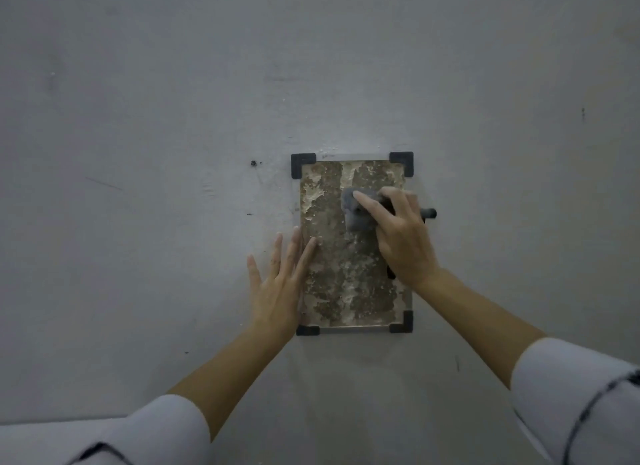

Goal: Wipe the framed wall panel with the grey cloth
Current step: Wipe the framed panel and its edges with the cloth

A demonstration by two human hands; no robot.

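Against the framed wall panel, our right hand presses the bunched grey cloth; our left hand lies flat, fingers spread, on its left edge.

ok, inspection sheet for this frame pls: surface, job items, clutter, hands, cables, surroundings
Surface: grey wall, scuffed, small dark screw hole left of the panel.
Job's things: framed wall panel, mottled brown and flaking, black corner brackets; grey cloth pressed on its upper right part.
Clutter: dark knob sticking out past the panel's right edge; nature unclear.
Grippers: right hand holds the cloth against the panel; left hand flat and open, fingers reaching the panel's left edge.
Cables: nothing seen.
Surroundings: white sleeves only.
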